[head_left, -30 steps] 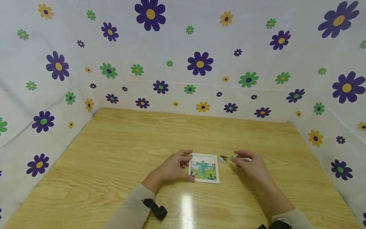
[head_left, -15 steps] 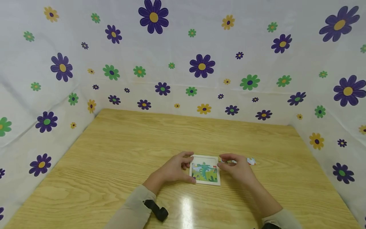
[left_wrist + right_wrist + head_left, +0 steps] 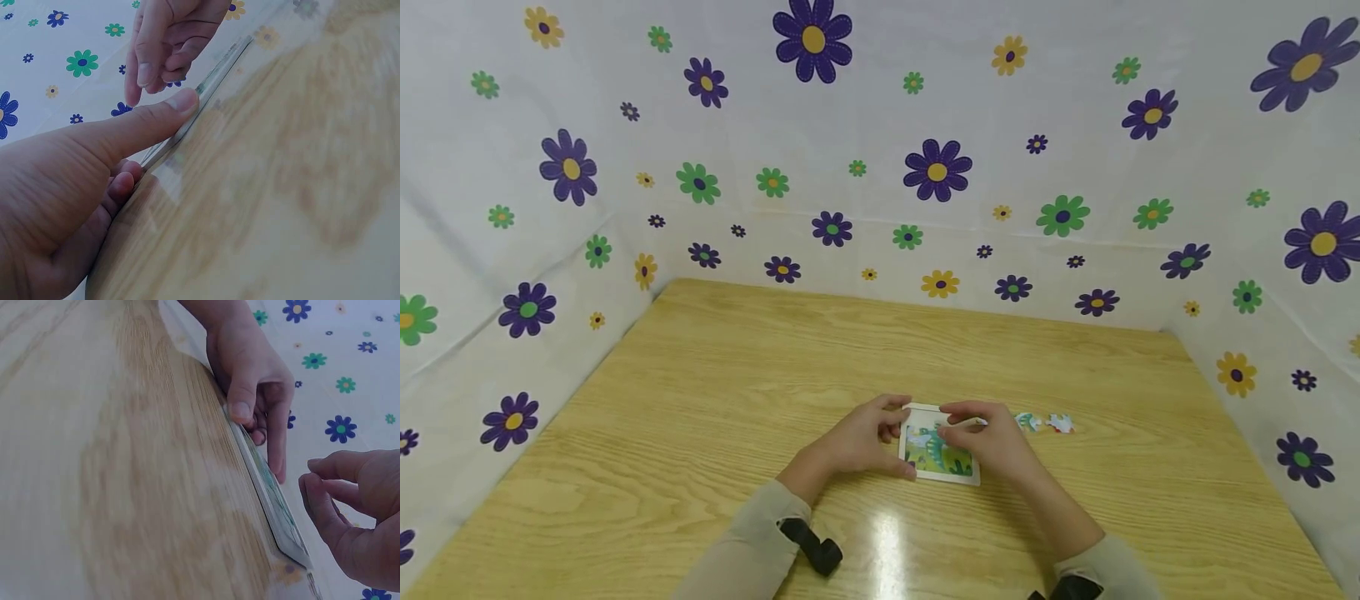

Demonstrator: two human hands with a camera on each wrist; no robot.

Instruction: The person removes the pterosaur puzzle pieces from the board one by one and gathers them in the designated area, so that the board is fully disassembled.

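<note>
A white-framed puzzle board (image 3: 942,477) with a green dinosaur picture lies on the table. My left hand (image 3: 853,437) grips its left side, thumb at the lower corner and fingers at the upper one; the left wrist view shows the thumb on the edge of the board (image 3: 215,78). Over the board's upper right part, my right hand (image 3: 996,437) pinches a small light piece (image 3: 980,422), mostly hidden by the fingers. In the right wrist view, the thumb and fingertips of the right hand (image 3: 359,509) are together, above the board's surface (image 3: 272,494).
Two loose puzzle pieces, one blue-green (image 3: 1027,422) and one white, blue and red (image 3: 1061,423), lie on the wooden table (image 3: 775,358) right of the board. Flower-patterned white cloth (image 3: 820,125) stands behind the table and along both sides.
My right hand has moved left from the loose pieces to over the board, with a piece between its fingers. My left hand has kept its grip on the board.
</note>
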